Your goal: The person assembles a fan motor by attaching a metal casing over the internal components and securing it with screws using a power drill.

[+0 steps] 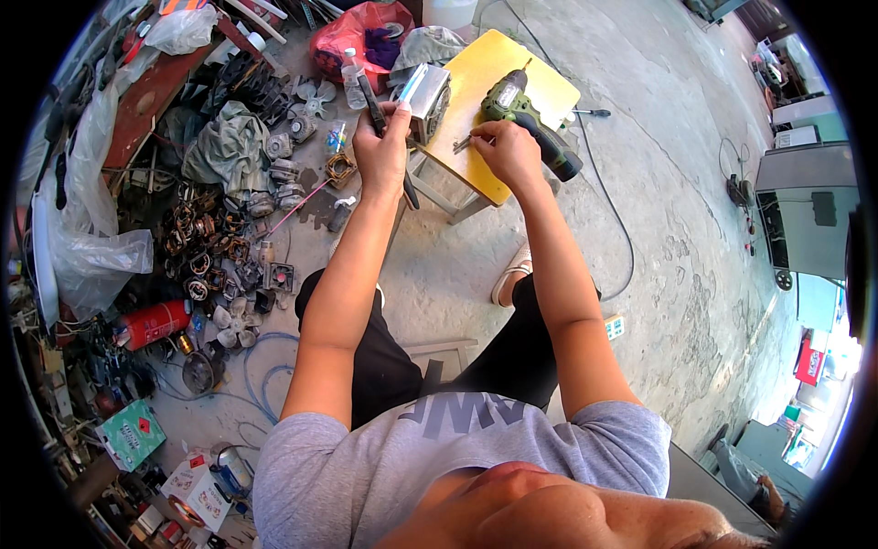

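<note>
My left hand (384,151) grips a long black tool (369,101) held at a slant. Beside it, a silver metal housing (425,96) rests at the left side of a small yellow-topped stool (549,73). My right hand (508,151) is closed in a pinch around small thin metal pieces (463,145) over the stool top; their exact kind is unclear. Just to the right of that hand, a green and black cordless drill (508,99) lies on the stool. A screwdriver (596,113) pokes out past the stool's right edge.
Piled motor parts (210,238), plastic sheeting (87,247) and a red cylinder (155,320) crowd the left floor. A red bag (338,41) and bottle (352,87) lie beyond. A power strip (615,327) and cables lie on the concrete floor (677,256); metal appliances (800,229) line the right.
</note>
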Available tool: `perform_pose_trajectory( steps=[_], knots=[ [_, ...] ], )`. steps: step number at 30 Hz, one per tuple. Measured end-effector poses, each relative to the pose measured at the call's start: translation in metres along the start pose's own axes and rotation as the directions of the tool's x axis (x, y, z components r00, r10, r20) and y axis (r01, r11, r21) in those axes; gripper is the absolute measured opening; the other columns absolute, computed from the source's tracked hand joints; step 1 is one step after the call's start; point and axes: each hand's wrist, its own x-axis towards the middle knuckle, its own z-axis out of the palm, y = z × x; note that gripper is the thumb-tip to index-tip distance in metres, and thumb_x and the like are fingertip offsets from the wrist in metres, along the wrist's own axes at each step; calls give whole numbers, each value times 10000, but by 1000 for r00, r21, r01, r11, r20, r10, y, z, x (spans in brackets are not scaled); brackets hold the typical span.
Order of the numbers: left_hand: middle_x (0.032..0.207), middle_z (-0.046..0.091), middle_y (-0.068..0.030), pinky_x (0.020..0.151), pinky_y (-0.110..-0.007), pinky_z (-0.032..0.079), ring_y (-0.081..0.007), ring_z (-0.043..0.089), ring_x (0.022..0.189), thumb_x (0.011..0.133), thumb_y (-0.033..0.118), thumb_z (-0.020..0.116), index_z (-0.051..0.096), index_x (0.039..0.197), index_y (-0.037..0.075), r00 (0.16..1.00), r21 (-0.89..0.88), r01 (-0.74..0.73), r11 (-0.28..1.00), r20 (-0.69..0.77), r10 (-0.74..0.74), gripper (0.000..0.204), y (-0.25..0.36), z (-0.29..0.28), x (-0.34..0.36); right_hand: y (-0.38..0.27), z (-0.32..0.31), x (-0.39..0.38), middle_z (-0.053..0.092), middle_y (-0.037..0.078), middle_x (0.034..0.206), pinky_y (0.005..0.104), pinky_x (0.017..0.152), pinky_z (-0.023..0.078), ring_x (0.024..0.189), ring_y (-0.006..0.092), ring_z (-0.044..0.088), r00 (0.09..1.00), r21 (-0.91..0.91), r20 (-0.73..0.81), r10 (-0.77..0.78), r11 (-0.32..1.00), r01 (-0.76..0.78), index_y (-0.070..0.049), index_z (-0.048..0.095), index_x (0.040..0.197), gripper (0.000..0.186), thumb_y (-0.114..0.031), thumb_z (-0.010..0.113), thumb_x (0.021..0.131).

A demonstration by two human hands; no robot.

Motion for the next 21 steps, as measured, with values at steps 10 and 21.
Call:
perform_pose_trajectory(
  steps=[10, 21],
  knots=[
    [860, 625, 30, 567, -187, 400, -38, 560, 702, 885, 251, 726, 632, 1029, 71, 1000, -9, 22, 1000, 9, -22, 249, 3, -1, 0, 3, 6, -1, 732, 95, 911, 390, 762, 538, 842, 280, 696, 992, 65, -111, -64, 995, 72, -113, 751, 995, 214, -224, 686, 825],
    [863, 634, 3, 604, -205, 430, -57, 549, 695, 901, 184, 674, 653, 1080, 24, 994, -94, 112, 989, 22, -110, 241, 11, 0, 2, -29, 12, -11, 728, 123, 964, 333, 778, 531, 833, 229, 689, 991, 457, -50, -122, 880, 132, -63, 722, 1092, 247, -179, 656, 884]
  ],
)
